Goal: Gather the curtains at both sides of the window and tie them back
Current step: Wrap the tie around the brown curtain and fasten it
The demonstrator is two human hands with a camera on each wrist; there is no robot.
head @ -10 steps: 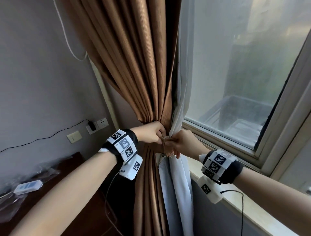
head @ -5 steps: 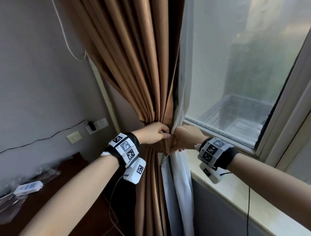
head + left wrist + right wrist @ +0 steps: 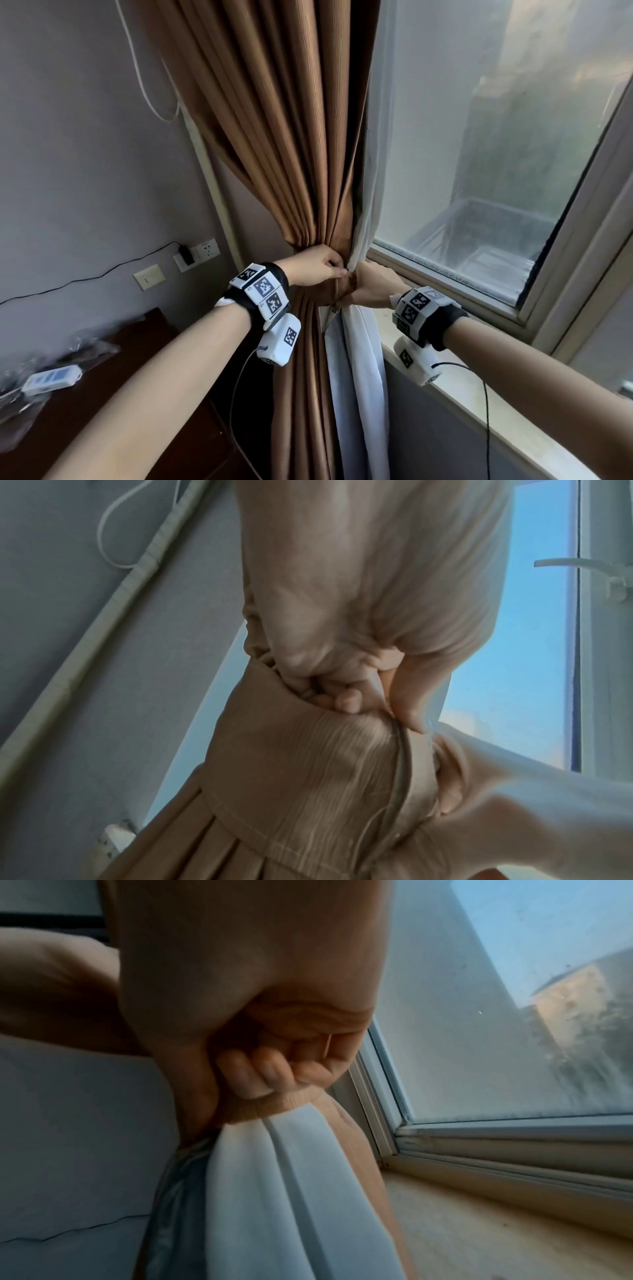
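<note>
beside window frame: left hand and right hand both curl fingers round brown fabric tie-back band cinching gathered brown pleated curtain.

In the head view, the brown curtain and white sheer filled the middle of the frame from top to bottom. At lower left, the dark table with a white remote stood close beside the curtain. At right, the window glass closed the way, while the sill lay bare toward lower right.
</note>
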